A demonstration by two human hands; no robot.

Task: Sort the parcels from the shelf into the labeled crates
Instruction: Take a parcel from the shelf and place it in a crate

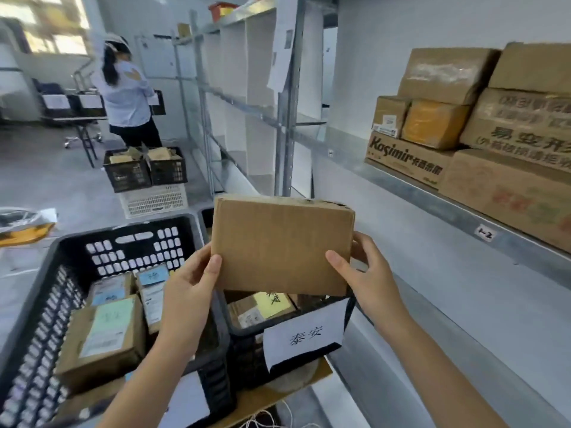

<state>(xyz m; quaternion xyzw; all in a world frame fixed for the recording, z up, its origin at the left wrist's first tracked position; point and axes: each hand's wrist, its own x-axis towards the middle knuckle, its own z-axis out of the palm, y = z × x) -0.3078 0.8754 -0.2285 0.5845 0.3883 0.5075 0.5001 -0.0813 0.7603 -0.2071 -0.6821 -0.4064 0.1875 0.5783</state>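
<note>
Black crate point(129, 239) and labelled crate point(244, 332) hold parcels point(102, 338) already; left hand point(191, 282) and right hand point(363, 273) pinch a box point(281, 245) above the latter's rim; shelf point(432, 193) cartons point(509, 128) wait

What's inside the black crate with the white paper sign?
A brown parcel with a yellow note shows inside the crate. The cardboard box, held in the left hand and right hand, covers the rest.

"泰安" crate label point(304, 335), "1-2" shelf tag point(485, 233), "Kasimir" carton point(408, 162)
</note>
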